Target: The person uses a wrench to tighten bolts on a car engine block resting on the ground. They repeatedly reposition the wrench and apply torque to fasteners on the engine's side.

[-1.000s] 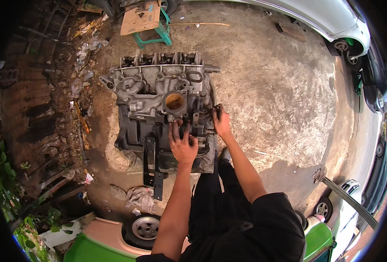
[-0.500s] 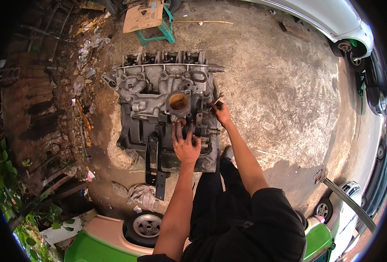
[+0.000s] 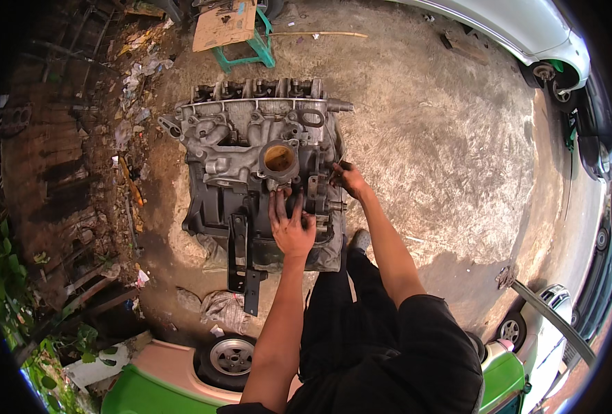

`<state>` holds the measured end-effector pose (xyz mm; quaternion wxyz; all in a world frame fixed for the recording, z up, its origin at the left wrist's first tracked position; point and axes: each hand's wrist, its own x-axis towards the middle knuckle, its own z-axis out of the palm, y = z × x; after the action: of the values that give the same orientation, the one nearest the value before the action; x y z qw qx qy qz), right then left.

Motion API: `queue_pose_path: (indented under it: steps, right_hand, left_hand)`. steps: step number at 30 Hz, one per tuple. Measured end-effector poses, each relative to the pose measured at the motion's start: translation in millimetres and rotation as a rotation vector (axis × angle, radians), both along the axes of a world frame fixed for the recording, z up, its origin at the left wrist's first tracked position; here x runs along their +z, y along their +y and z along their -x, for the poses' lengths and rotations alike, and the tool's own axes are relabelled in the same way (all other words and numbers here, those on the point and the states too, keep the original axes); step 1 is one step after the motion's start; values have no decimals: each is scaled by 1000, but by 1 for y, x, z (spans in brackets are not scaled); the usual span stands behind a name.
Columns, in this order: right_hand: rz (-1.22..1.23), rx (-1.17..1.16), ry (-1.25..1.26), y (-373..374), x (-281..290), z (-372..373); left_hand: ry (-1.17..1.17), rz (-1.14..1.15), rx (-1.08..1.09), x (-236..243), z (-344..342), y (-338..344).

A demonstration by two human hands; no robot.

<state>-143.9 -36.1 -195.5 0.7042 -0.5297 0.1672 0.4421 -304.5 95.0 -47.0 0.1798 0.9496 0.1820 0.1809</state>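
A grimy metal engine (image 3: 220,179) fills the middle, with a cast manifold and a round, rust-coloured opening (image 3: 279,159). Just below that opening my left hand (image 3: 292,228) rests with fingers apart and darkened tips on the engine, some fingertips tucked among its parts. At the engine's right side my right hand (image 3: 349,178) is closed on a slim metal wrench, now mostly hidden by the fingers and hard to make out. A black steel bracket (image 3: 237,255) hangs down the engine's near side, left of my left hand.
A teal stool (image 3: 247,58) carrying cardboard (image 3: 220,24) stands beyond the engine. Cars (image 3: 534,27) line the right; a green-and-pink vehicle (image 3: 140,383) with a wheel is behind me. Litter (image 3: 126,124), dark boards and plants edge the left. A crumpled sack (image 3: 223,310) lies below.
A second ago my right hand was a little lower; half a second ago the wrench end showed above it, and now shows less. My left hand stays on the same spot.
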Motion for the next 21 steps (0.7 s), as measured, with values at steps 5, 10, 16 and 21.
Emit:
queue_pose_path:
  steps: [5, 10, 16, 21]
  right_hand:
    - [-46, 94, 91, 6, -14, -16]
    - [-31, 204, 84, 9, -24, -24]
    - [-7, 222, -27, 11, -27, -25]
    - [294, 100, -425, 14, 1, 4]
  left_hand:
    - [-8, -21, -6, 0, -1, 0]
    - [12, -40, 4, 1, 0, 0]
    - [20, -47, 6, 0, 1, 0]
    - [29, -72, 16, 0, 0, 0]
